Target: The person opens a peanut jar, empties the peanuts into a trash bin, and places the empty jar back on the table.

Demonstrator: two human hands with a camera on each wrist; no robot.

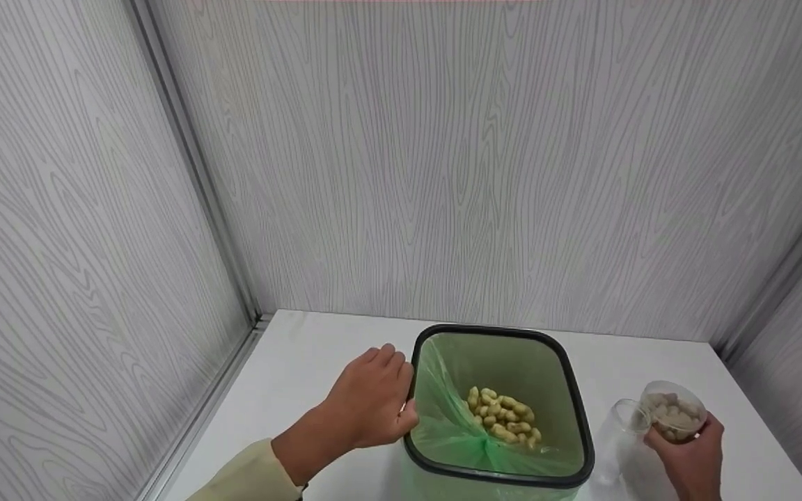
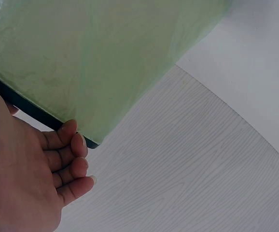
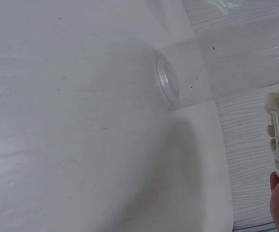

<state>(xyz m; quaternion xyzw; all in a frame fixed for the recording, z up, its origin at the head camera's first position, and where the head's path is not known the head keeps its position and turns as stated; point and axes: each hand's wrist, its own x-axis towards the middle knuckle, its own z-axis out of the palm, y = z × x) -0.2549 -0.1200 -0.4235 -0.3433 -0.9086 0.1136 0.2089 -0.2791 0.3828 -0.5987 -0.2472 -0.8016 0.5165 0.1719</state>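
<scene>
A bin with a black rim and a green bag liner stands at the table's front. Inside it lies a pile of unshelled peanuts. My left hand grips the left side of the rim, and in the left wrist view its fingers curl at the dark rim edge. To the right, my right hand holds a clear plastic tub filled with peanuts. In the right wrist view only part of that tub and hand show. A tall clear cylinder stands upright between bin and tub.
The white table ends at grey wood-patterned panels behind and at both sides. Small dark specks dot the table surface in the right wrist view. The clear cylinder is close beside the tub and easy to overlook.
</scene>
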